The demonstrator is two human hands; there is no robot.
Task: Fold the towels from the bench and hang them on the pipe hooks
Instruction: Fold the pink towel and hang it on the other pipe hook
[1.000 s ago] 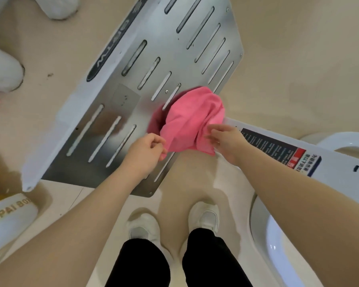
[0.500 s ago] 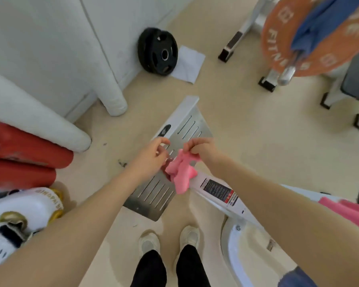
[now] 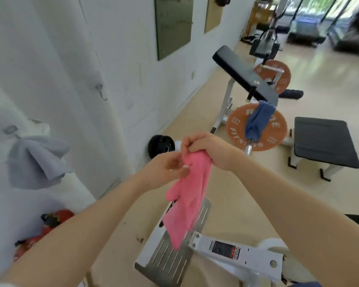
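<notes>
A pink towel (image 3: 188,195) hangs down in front of me, bunched at its top. My right hand (image 3: 203,149) grips that top edge from above. My left hand (image 3: 168,168) pinches the towel just below, at its left side. On the white pipe at the left, a grey towel (image 3: 34,160) hangs from a hook (image 3: 10,129). Higher on the pipe an empty metal hook (image 3: 101,91) sticks out. A blue towel (image 3: 257,121) is draped over the bar of an orange weight plate (image 3: 278,129).
A slotted metal footplate (image 3: 170,257) and a white machine arm (image 3: 236,253) lie on the floor below the towel. A black weight plate (image 3: 161,146) leans on the wall. A black padded bench (image 3: 323,139) stands at the right. Red objects (image 3: 50,224) lie bottom left.
My view has risen from the floor to the wall and gym. Both hands have lifted the pink towel higher, and it now hangs longer below them.
</notes>
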